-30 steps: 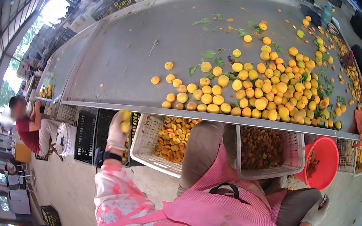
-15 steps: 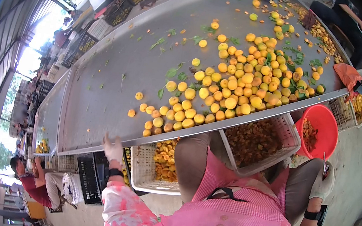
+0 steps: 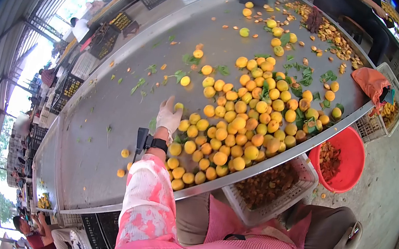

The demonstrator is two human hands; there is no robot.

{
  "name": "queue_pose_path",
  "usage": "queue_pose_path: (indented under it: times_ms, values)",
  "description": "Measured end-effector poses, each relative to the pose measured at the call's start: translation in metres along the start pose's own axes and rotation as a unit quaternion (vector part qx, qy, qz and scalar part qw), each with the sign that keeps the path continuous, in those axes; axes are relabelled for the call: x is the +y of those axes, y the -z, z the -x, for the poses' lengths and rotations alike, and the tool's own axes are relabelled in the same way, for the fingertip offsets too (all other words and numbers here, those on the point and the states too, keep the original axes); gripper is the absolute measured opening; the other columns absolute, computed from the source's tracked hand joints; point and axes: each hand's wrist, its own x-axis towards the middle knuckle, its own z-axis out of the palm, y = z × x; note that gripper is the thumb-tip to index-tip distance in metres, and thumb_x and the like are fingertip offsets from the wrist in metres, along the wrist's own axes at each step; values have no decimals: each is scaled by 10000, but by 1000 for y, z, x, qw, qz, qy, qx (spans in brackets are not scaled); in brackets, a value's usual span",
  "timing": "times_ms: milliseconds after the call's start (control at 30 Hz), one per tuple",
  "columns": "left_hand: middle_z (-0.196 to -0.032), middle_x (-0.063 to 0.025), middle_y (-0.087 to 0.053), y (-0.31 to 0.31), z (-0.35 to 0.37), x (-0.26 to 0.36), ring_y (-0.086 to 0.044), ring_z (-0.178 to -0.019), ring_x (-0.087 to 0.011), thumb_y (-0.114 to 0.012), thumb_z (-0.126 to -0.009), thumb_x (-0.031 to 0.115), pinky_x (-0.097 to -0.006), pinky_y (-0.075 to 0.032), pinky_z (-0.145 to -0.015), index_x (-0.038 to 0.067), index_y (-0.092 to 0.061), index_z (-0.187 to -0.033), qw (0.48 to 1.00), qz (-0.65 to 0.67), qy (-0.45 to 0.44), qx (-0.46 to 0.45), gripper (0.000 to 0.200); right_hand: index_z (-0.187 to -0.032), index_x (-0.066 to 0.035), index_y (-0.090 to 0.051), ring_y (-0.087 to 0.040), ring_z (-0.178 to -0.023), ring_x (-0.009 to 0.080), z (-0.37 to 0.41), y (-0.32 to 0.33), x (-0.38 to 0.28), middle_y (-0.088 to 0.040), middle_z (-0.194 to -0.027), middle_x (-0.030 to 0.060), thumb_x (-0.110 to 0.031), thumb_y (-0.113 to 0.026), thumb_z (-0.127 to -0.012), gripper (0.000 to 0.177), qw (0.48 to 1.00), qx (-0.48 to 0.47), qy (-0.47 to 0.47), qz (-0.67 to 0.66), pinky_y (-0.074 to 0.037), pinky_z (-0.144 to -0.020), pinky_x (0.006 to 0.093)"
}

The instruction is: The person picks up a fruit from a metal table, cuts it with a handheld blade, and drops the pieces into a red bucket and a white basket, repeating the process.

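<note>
My left hand (image 3: pixel 168 117), in a pale glove, reaches out over the metal table (image 3: pixel 99 161) with its fingers apart. A single yellow apricot (image 3: pixel 178 106) lies right at its fingertips, beside the large pile of apricots (image 3: pixel 240 125). Low at the right, by my knee, my gloved right hand (image 3: pixel 345 244) is closed round a small metal tool (image 3: pixel 355 229); the fingers cover most of it, so its exact kind is hidden. Green leaves (image 3: pixel 138 85) are scattered over the tabletop.
Below the table edge, a white crate (image 3: pixel 311 175) holds dark fruit pieces, next to a red bucket (image 3: pixel 350 164) with more pieces. An orange bag (image 3: pixel 370 82) hangs at the right corner. Halved fruit (image 3: pixel 339 42) lies at the far end. Another person (image 3: pixel 39 234) sits at lower left.
My left hand has moved from the table's near edge up and forward to the left side of the pile. Some apricots at the near left have shifted. My right hand stays low by the knee.
</note>
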Motion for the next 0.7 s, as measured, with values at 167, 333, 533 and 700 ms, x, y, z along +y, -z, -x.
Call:
queue_pose_path:
  times_ms: [167,333,533,700]
  values:
    - [-1172,-229,-624,-30,-36,-11,-587,-1121,-382,-684,-802,282,-436,-475,-966,77,-642,-1188,991,-99,4,-89,439,-1223,33,-564,-593,-1106,251,-15,-9,2,-630,-1169,163,-131,-545,-985,289,999,-17,-29,32,-433,-986,350]
    - [-1035,-188,-668,-30,-30,37,-629,-1014,-364,-662,-783,205,-402,-500,-893,38,-666,-1050,996,-75,17,-38,315,-1159,36,-562,-588,-1075,316,-30,-24,-10,-606,-1141,199,-42,-515,-942,236,998,-32,-44,22,-433,-961,355]
    - [-1089,-175,-659,-61,-7,151,-627,-1004,-359,-566,-819,135,-418,-503,-871,54,-649,-1100,958,74,-251,-115,304,-1134,27,-578,-582,-1056,341,-35,-26,-17,-605,-1122,192,-14,-509,-908,240,998,-42,-28,22,-437,-948,365]
    - [-1139,-157,-662,-81,-8,207,-622,-1046,-345,-540,-861,247,-438,-504,-892,121,-603,-1234,932,-171,-251,-199,398,-1135,20,-591,-569,-1078,350,-32,-14,-19,-603,-1122,190,-9,-511,-890,259,999,-30,-34,7,-430,-957,380]
